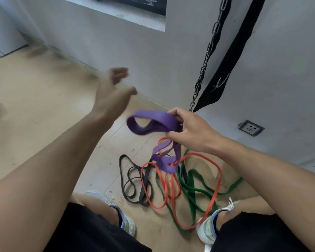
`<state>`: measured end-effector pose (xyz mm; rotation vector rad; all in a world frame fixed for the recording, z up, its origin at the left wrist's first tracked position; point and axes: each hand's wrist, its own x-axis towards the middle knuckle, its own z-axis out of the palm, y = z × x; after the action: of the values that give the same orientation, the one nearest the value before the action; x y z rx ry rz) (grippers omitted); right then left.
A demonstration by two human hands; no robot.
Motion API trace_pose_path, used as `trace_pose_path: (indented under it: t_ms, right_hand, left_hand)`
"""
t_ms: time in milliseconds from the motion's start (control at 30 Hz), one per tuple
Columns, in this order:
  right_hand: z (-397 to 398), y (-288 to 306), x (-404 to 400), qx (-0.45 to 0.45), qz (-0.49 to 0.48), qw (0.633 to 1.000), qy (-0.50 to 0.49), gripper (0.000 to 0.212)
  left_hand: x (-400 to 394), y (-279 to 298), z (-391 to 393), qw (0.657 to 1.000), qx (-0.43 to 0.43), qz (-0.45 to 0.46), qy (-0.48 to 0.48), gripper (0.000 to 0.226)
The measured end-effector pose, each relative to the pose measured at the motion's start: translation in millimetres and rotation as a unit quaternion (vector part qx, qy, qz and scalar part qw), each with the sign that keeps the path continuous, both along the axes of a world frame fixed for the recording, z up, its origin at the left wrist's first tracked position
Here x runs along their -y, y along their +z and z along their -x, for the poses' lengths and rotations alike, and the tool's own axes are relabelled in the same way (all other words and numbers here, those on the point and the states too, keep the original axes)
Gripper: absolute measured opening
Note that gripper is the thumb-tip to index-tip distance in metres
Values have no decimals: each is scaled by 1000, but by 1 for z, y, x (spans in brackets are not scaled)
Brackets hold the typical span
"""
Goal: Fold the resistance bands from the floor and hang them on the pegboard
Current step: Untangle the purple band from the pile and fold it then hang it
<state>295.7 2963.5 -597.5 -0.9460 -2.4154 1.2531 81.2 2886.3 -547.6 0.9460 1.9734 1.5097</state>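
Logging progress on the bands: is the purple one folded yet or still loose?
Partly gathered, not neatly folded. The right hand grips the purple band in uneven loops; one loop sticks out leftward, others dangle over the red band.

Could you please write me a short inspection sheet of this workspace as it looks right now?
Surface: tan tiled floor, with small bits of debris.
Job's things: purple band lifted, partly looped, its tail hanging over the pile; red band, green band and black bands tangled on the floor between the shoes.
Clutter: nothing seen beyond the debris.
Hands: right hand grips the purple band; left hand raised, fingers relaxed, holding nothing, blurred.
Cables: nothing seen; a metal chain and black strap hang by the wall.
Surroundings: grey wall, wall socket; pegboard not visible.
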Motion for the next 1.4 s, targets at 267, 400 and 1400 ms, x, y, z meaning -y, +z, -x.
trace_pose_path:
  t_ms: [267,400,1400]
  right_hand:
    - [-9,15,1,-9,-22,1000,18,58]
    - [-12,18,0,-24,-7,999,37,49]
    - [-13,17,-20,24,-16,999,22,35]
  left_hand:
    - [6,-22,-47,890,-199,206,-355,106]
    - [3,-22,-49,867,-269,231,-349,97]
    - [16,6,-31,951,-178,126,-219,39]
